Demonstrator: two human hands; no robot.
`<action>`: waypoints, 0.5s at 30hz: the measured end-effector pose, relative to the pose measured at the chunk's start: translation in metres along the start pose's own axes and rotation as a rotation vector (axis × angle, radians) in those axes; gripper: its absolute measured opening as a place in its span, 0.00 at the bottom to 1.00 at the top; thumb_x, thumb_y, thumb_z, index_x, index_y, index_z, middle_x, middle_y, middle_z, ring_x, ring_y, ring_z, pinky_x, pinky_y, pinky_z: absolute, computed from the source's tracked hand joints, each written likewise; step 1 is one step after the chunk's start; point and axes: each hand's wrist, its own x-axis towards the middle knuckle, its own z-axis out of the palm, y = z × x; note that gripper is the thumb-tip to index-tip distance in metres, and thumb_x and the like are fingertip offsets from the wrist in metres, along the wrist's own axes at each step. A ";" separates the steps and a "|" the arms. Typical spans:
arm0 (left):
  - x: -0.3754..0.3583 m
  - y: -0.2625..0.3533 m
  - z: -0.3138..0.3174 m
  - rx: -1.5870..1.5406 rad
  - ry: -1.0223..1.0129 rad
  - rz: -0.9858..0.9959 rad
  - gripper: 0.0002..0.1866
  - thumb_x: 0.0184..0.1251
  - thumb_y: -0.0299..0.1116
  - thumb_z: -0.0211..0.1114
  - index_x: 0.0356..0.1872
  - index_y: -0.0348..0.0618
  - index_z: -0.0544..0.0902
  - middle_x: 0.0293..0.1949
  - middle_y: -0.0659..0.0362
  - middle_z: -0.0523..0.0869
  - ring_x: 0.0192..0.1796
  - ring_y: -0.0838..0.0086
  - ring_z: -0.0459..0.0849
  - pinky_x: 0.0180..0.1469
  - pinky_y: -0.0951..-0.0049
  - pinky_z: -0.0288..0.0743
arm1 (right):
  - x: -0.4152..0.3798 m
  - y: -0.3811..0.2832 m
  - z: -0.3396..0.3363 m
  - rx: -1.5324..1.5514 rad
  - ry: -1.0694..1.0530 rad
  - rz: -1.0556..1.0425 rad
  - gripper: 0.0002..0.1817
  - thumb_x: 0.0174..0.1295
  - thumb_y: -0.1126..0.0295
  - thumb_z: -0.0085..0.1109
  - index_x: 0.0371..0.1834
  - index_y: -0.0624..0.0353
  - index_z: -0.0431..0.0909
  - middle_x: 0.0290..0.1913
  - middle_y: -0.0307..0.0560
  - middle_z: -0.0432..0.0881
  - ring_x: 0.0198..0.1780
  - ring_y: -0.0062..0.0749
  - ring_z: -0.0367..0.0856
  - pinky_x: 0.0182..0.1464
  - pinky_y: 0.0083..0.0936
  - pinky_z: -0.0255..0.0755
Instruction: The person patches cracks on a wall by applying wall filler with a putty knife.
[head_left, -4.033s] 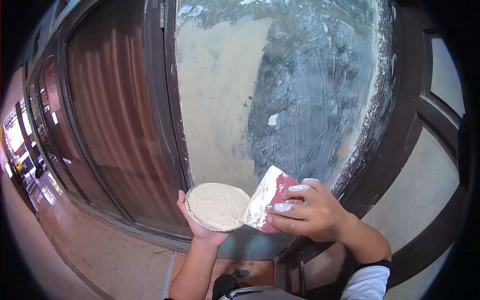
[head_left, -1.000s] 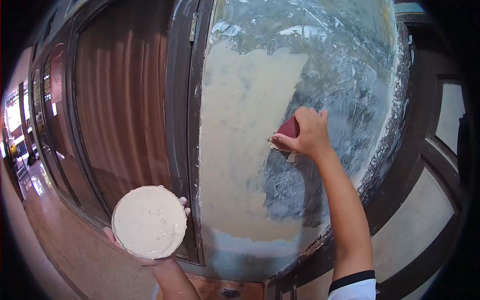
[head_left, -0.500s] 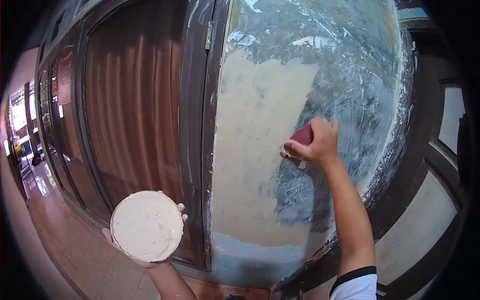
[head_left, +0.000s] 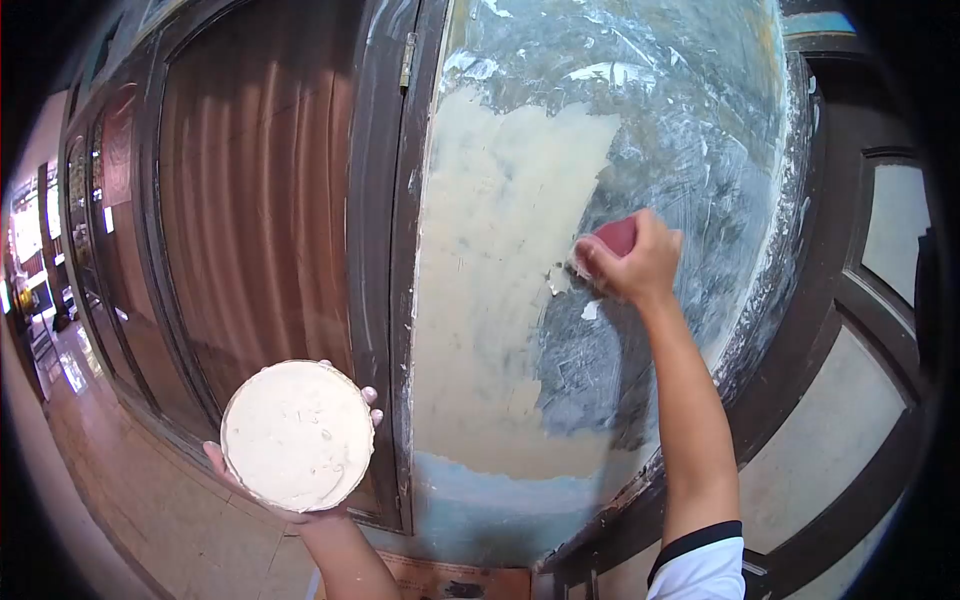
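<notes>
My right hand (head_left: 638, 258) grips a dark red putty scraper (head_left: 616, 236) against the wall (head_left: 690, 220), at the edge between cream filler and bare grey-blue plaster. The smooth cream putty (head_left: 500, 240) covers the wall's left part. Small lumps of it cling near the scraper. Held low at the left, a round container of cream putty (head_left: 297, 435) rests in my left hand (head_left: 320, 517), its fingers wrapped around the rim from below. Most of the left palm is hidden beneath the container.
A dark wooden door frame (head_left: 375, 250) with a hinge borders the wall, beside a window with a brown curtain (head_left: 260, 220). At the right stands a dark panelled door (head_left: 850, 330). A tiled floor (head_left: 200, 510) runs along the left; a brown sheet (head_left: 450, 578) lies at the wall's foot.
My right hand and the scraper have moved slightly upward along the putty's edge. Fresh lumps of putty show below and left of the scraper. The view has shifted a little.
</notes>
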 end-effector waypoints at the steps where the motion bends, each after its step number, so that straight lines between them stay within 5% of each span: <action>1: 0.000 0.002 0.001 -0.001 -0.004 0.003 0.56 0.64 0.78 0.52 0.76 0.34 0.63 0.70 0.27 0.67 0.60 0.18 0.74 0.57 0.23 0.77 | -0.001 -0.001 -0.002 0.009 -0.026 -0.085 0.37 0.44 0.29 0.73 0.34 0.53 0.76 0.34 0.44 0.79 0.37 0.44 0.77 0.45 0.42 0.61; 4: 0.001 0.009 -0.005 0.002 -0.163 0.005 0.55 0.64 0.76 0.55 0.77 0.37 0.63 0.72 0.28 0.64 0.63 0.15 0.69 0.60 0.20 0.72 | -0.002 -0.006 -0.001 -0.021 -0.036 -0.205 0.37 0.43 0.28 0.73 0.32 0.53 0.76 0.33 0.43 0.79 0.36 0.44 0.77 0.45 0.43 0.60; 7: 0.000 0.012 -0.005 -0.028 -0.150 0.007 0.55 0.62 0.75 0.59 0.78 0.39 0.64 0.73 0.29 0.63 0.64 0.14 0.67 0.63 0.18 0.69 | 0.004 -0.004 -0.001 -0.053 -0.032 0.067 0.37 0.43 0.28 0.73 0.31 0.52 0.76 0.33 0.42 0.78 0.37 0.44 0.78 0.45 0.42 0.61; 9: -0.002 0.017 -0.003 0.010 -0.147 -0.007 0.55 0.61 0.75 0.61 0.78 0.40 0.64 0.74 0.30 0.62 0.65 0.13 0.65 0.63 0.17 0.67 | 0.002 0.001 0.002 0.005 0.030 0.036 0.36 0.43 0.28 0.73 0.31 0.51 0.76 0.33 0.42 0.78 0.37 0.43 0.79 0.45 0.41 0.61; 13: -0.005 0.014 0.004 -0.062 -0.092 0.007 0.56 0.61 0.76 0.60 0.78 0.41 0.63 0.74 0.30 0.61 0.66 0.13 0.64 0.63 0.16 0.67 | -0.007 -0.007 0.005 -0.110 -0.122 -0.380 0.35 0.46 0.29 0.72 0.31 0.52 0.76 0.31 0.43 0.78 0.37 0.43 0.79 0.44 0.41 0.62; 15: -0.007 0.011 0.005 -0.016 -0.065 -0.006 0.56 0.61 0.76 0.59 0.79 0.42 0.63 0.74 0.29 0.62 0.65 0.14 0.65 0.63 0.17 0.68 | 0.007 -0.004 0.001 -0.093 -0.037 -0.263 0.35 0.47 0.29 0.71 0.30 0.52 0.76 0.31 0.43 0.78 0.36 0.42 0.79 0.44 0.41 0.62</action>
